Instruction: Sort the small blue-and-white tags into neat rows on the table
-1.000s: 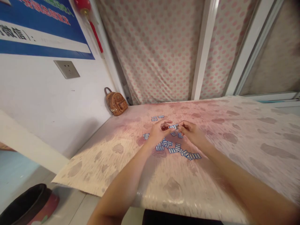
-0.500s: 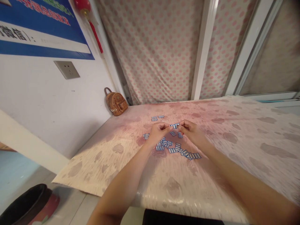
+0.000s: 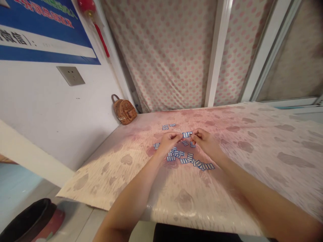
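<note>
Extends 2 bare arms over the table, with the left forearm (image 3: 140, 183) slanting up from the bottom edge, bent at the elbow, and the right forearm (image 3: 242, 178) slanting in from the lower right corner. At lower left, on the floor, a reddish container (image 3: 47, 220) with a dark mouth. Spread beneath the arms, a patterned tablecloth (image 3: 101, 181), cream and pink with brownish blotches. Right of centre, nearest on the cloth, an overlapping trail of striped pieces (image 3: 199, 163); just left of it, a clustered heap (image 3: 172, 158), partly hidden by the left wrist. Left of that wrist, more striped pieces (image 3: 156, 146).

Holds the left hand (image 3: 170, 141) and right hand (image 3: 203, 138) near the frame's centre, knuckles up, fingertips turned toward each other. Pinches a blue-and-white striped piece (image 3: 187, 134) by its 2 ends, thumb against curled fingers on each side, raised over 2 loose pieces (image 3: 193, 144).

Beyond the hands, a small far group (image 3: 165, 127). Farther, left of centre, a brown mini backpack (image 3: 125, 112) against the wall. At upper left, a socket (image 3: 71, 75), blue poster (image 3: 15, 50) and red lantern (image 3: 87, 5). Across the top, a dotted curtain (image 3: 171, 57) behind a white post (image 3: 219, 50).
</note>
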Demonstrator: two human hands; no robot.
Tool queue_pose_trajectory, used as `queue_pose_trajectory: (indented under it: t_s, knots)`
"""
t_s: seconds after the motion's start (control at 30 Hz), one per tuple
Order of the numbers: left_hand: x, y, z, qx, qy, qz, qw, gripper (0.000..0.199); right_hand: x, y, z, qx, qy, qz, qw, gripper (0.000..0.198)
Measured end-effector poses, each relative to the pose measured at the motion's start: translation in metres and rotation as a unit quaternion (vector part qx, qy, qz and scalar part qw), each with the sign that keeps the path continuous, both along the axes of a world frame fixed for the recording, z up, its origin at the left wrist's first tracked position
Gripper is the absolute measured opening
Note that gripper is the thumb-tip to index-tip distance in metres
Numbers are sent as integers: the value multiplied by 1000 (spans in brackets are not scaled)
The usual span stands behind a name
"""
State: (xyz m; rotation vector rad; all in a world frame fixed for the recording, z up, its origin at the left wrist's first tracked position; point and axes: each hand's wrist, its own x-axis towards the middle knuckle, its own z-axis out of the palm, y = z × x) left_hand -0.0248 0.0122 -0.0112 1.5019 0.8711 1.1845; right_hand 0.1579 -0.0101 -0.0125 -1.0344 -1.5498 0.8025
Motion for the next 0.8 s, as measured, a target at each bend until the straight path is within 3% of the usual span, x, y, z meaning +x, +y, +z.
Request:
queue_pose_trajectory:
  t_s: [0.33, 0.8]
  knots:
    - [0, 1, -2, -7, 20, 45, 999, 37, 3, 7, -8, 34, 44, -20, 998, 20]
    - [2, -2, -1, -20, 28, 27, 999, 42, 2, -3, -5, 89, -86, -35, 992, 31]
